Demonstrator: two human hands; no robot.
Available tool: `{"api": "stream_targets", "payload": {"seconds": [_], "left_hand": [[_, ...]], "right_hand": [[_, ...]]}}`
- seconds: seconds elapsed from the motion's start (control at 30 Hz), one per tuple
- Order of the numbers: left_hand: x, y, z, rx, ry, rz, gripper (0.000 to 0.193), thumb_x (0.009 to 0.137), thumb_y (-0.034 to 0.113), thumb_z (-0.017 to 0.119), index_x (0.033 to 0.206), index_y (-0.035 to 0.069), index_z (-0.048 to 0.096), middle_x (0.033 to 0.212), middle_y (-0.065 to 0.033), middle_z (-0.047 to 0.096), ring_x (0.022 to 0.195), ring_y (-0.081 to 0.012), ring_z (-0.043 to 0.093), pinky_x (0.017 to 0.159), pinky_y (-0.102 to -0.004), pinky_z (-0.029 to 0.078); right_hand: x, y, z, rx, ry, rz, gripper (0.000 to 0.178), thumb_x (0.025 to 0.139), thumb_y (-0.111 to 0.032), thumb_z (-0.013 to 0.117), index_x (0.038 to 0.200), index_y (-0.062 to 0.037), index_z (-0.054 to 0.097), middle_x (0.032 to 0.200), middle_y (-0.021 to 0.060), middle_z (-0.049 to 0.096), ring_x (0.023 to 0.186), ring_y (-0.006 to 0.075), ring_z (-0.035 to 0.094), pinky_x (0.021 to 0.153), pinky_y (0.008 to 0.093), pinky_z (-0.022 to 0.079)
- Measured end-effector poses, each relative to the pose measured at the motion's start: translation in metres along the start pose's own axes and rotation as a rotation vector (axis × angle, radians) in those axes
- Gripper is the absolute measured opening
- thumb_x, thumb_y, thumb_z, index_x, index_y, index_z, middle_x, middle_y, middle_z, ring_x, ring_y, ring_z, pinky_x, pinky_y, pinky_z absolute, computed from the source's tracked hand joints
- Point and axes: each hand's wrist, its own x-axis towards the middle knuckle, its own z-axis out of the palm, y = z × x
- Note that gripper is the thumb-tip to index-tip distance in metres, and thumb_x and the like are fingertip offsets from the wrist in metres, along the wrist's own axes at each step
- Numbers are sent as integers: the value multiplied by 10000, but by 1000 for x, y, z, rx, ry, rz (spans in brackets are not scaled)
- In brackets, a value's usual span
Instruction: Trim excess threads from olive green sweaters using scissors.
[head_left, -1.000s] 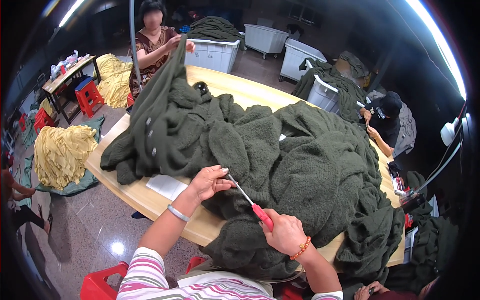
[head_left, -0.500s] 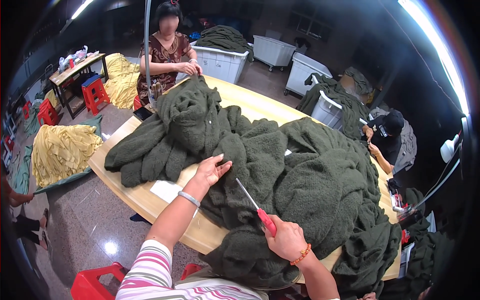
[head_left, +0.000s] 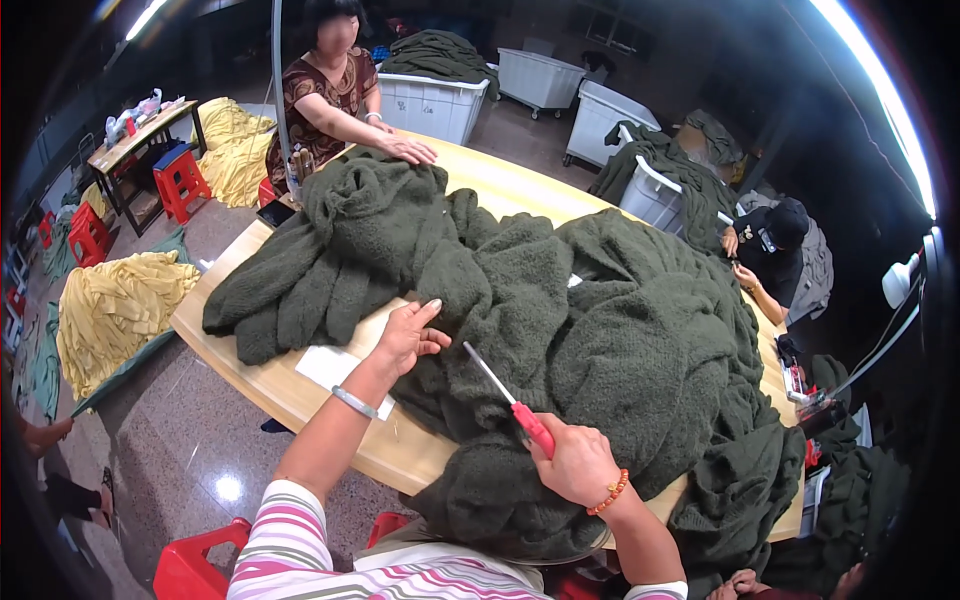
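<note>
My right hand (head_left: 578, 462) is closed around the red handle of a tool with a thin metal shaft (head_left: 490, 370). Its tip points up and left, over the dark green knit garments (head_left: 650, 370) heaped across the table. Left of the tip is my left hand (head_left: 410, 335), palm partly turned up, fingers apart and loosely bent, with nothing in it. It hovers close to a fold of the knit, and I cannot tell if it touches. A white sheet (head_left: 328, 366) lies on the wooden table below the bundled sleeves, partly covered by my left forearm.
Across the table (head_left: 235, 290), a person's hand (head_left: 408, 150) rests by the far bundle. Another person (head_left: 782, 245) works at the right edge. White bins (head_left: 435, 108) stand behind. Yellow cloth piles (head_left: 120, 320) and red stools (head_left: 182, 185) are on the left, another stool (head_left: 200, 560) beside me.
The person opposite has moved from having both hands together at the bundle's top to laying one hand flat there. My left fingers are slightly more curled. My right hand keeps its hold.
</note>
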Motion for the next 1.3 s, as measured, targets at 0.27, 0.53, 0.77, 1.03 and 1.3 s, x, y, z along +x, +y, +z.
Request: {"api": "stream_targets", "payload": {"seconds": [0.27, 0.53, 0.77, 1.03, 1.3], "left_hand": [[-44, -18, 1, 48, -159, -322, 275, 901, 269, 709, 867, 101, 494, 768, 5, 513, 545, -113, 545, 380, -186, 367], [-49, -25, 9, -356, -187, -162, 149, 947, 87, 598, 1022, -14, 519, 1014, -135, 625, 927, -344, 691, 761, -370, 624], [-50, -33, 13, -356, -228, -69, 164, 967, 73, 557, 1019, -74, 506, 1095, -211, 607, 1037, -450, 636, 908, -499, 572], [-58, -27, 14, -345, -189, -35, 154, 969, 85, 564, 973, -46, 483, 1064, -198, 591, 1034, -472, 629, 893, -500, 582], [-66, -22, 23, -369, -166, -70, 214, 972, 84, 555, 1113, -65, 497, 1167, -233, 584, 1044, -437, 634, 886, -487, 582]], "right_hand": [[-16, 16, 1, 94, 125, -6, 309, 863, -173, 633, 1153, -69, 601, 759, 198, 661, 743, 395, 653, 705, 462, 512], [-32, 10, 0, 30, 104, 23, 314, 867, -202, 627, 1152, -72, 601, 739, 190, 663, 733, 394, 657, 706, 471, 518], [-46, 1, -3, -31, -44, 42, 264, 886, -241, 585, 1110, -102, 595, 724, 200, 663, 721, 396, 668, 704, 500, 520], [-53, -4, -1, -62, -84, 27, 243, 902, -242, 564, 1087, -89, 600, 729, 203, 665, 723, 397, 669, 697, 502, 523], [-57, 1, 6, -43, -68, 27, 253, 899, -250, 579, 1100, -98, 604, 733, 190, 666, 726, 399, 665, 704, 503, 519]]}}
